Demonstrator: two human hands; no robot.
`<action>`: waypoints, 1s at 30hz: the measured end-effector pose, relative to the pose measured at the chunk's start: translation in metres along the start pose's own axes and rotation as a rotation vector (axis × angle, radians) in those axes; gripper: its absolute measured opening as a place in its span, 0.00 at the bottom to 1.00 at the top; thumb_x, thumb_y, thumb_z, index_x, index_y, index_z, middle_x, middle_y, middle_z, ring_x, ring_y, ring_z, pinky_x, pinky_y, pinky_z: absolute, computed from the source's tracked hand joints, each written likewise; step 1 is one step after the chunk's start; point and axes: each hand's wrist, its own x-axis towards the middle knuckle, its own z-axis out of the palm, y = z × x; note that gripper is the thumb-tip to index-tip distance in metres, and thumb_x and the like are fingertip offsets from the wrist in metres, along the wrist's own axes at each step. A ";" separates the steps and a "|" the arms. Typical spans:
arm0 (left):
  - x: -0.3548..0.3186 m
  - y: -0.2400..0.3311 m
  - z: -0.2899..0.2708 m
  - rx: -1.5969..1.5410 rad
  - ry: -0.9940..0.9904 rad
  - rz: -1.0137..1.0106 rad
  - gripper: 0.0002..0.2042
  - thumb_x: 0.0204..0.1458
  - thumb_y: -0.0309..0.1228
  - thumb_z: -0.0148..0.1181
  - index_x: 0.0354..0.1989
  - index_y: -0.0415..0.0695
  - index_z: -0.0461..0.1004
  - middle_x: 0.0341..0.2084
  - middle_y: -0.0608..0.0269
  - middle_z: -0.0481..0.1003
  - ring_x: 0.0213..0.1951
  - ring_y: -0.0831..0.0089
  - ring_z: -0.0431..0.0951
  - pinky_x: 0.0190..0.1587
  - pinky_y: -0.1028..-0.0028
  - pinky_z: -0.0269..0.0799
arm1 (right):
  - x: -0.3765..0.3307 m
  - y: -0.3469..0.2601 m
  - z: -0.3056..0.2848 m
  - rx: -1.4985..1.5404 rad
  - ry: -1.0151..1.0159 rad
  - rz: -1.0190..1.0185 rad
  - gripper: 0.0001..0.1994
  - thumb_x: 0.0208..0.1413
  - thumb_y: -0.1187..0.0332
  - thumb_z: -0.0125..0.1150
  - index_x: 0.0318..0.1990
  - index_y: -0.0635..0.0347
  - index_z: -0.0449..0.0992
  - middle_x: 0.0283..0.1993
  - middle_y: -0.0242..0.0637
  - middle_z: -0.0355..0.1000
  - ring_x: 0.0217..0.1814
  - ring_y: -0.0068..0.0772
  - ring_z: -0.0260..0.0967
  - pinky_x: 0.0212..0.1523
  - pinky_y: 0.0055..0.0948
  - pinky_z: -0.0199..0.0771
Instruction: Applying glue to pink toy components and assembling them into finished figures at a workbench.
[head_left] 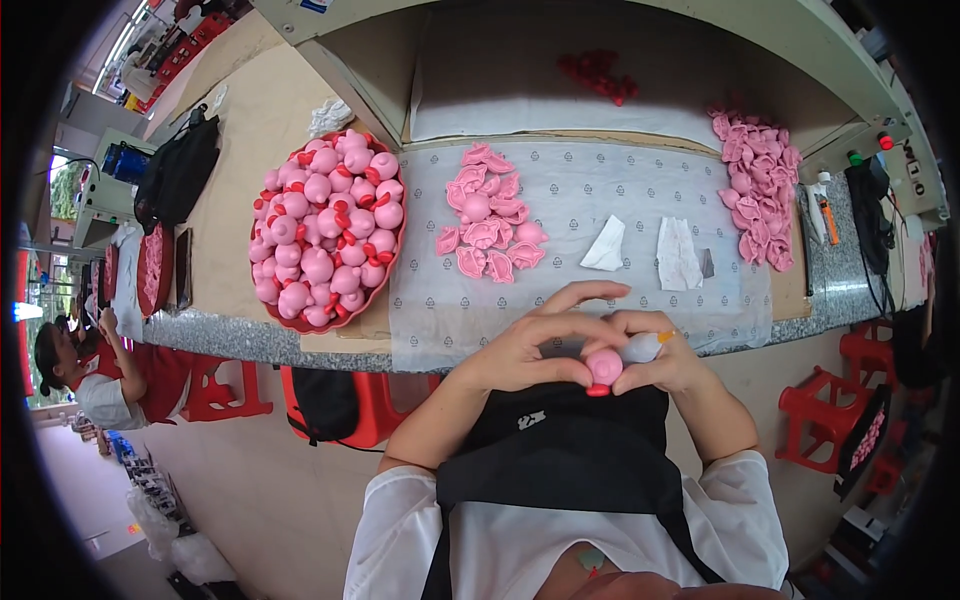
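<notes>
In front of my apron, both hands meet around a small pink round toy part with a red piece at its lower end. My left hand pinches it from the left between thumb and fingers, the index finger stretched out above. My right hand steadies it from the right with the thumb near the red piece. Tucked in the right hand's fingers is a small translucent white bottle with an orange tip. On the table beyond lie loose pink shell-like parts, some with round pink balls among them.
A red basket heaped with pink-and-red parts stands at left. More pink shells pile up at right, near tubes. White paper pieces lie mid-table. Red parts sit under the shelf. A person sits far left.
</notes>
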 end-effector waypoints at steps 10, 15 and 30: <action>-0.019 -0.017 0.042 -0.187 0.525 0.108 0.12 0.40 0.19 0.56 0.36 0.39 0.66 0.42 0.55 0.62 0.46 0.70 0.62 0.48 0.73 0.56 | 0.007 0.010 0.024 -0.735 0.463 -0.670 0.17 0.32 0.74 0.66 0.34 0.63 0.69 0.34 0.43 0.68 0.33 0.34 0.68 0.31 0.24 0.68; -0.023 -0.014 0.044 -0.196 0.517 0.077 0.11 0.42 0.19 0.55 0.36 0.39 0.67 0.43 0.52 0.63 0.46 0.69 0.64 0.48 0.72 0.58 | 0.004 0.011 0.024 -0.835 0.465 -0.711 0.17 0.33 0.71 0.66 0.34 0.64 0.69 0.33 0.43 0.68 0.30 0.34 0.68 0.28 0.24 0.68; -0.028 -0.017 0.043 -0.319 0.523 -0.048 0.05 0.46 0.21 0.51 0.32 0.39 0.64 0.37 0.55 0.67 0.41 0.72 0.67 0.46 0.73 0.62 | 0.006 0.011 0.027 -1.117 0.530 -0.769 0.16 0.30 0.68 0.66 0.29 0.66 0.71 0.27 0.38 0.67 0.23 0.32 0.66 0.20 0.23 0.65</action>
